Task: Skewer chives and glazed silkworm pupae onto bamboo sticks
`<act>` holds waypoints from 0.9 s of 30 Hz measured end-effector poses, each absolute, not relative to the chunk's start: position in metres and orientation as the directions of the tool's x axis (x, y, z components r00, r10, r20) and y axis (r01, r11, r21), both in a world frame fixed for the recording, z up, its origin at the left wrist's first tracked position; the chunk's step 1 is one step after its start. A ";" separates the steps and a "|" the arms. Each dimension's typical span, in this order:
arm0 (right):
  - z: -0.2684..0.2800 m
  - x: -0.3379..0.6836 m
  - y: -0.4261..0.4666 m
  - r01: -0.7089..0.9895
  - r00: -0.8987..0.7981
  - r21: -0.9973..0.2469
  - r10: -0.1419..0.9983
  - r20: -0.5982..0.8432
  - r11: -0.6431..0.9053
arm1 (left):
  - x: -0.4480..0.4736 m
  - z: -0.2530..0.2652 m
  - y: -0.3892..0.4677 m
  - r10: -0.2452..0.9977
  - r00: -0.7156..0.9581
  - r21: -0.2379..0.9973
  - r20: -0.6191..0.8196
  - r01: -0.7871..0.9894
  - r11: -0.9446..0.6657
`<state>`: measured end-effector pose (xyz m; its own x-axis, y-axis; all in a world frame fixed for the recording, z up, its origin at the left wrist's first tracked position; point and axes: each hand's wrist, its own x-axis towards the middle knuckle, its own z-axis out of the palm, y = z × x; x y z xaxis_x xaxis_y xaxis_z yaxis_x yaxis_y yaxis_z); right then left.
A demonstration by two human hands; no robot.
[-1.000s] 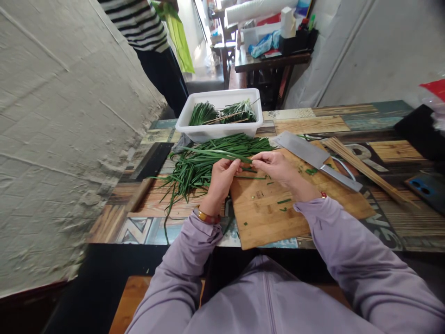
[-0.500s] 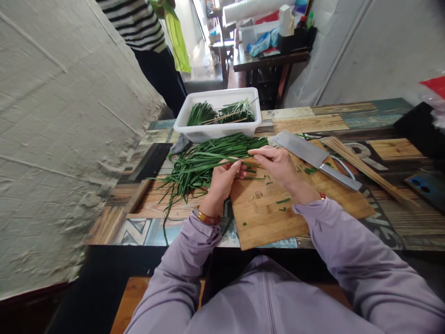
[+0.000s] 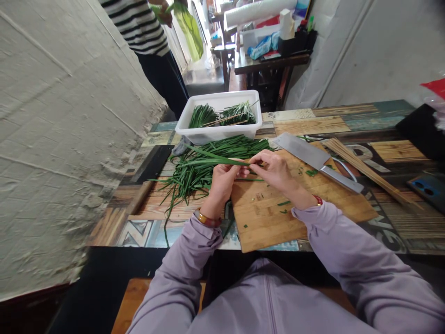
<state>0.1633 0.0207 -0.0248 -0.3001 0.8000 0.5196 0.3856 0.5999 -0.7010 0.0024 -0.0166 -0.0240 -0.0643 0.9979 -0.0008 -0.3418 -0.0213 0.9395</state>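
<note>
Head view shows your left hand [image 3: 223, 180] and right hand [image 3: 274, 168] pinching long green leaves [image 3: 219, 158] above the pile [image 3: 194, 172] and board [image 3: 266, 225] (knife [image 3: 304, 151] lying close by), where a hard tug could tear them.

Food-prep area: cleaver [image 3: 308, 154], cutting board [image 3: 264, 222]

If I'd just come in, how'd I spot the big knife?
On the patterned table, find the wooden board. The knife lies across its far right part, beside the thin sticks. Unlike them, it has a wide, shiny blade.
</note>
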 end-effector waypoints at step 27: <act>-0.027 0.163 0.018 0.389 -0.311 -0.706 0.806 0.504 0.592 | -0.001 -0.027 -0.014 0.999 -0.039 0.930 0.030 -0.364 -0.042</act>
<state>0.1634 0.0181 -0.0272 -0.3109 0.8058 0.5041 0.3893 0.5918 -0.7058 -0.0010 -0.0143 -0.0269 -0.0391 0.9988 0.0295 -0.3642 -0.0418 0.9304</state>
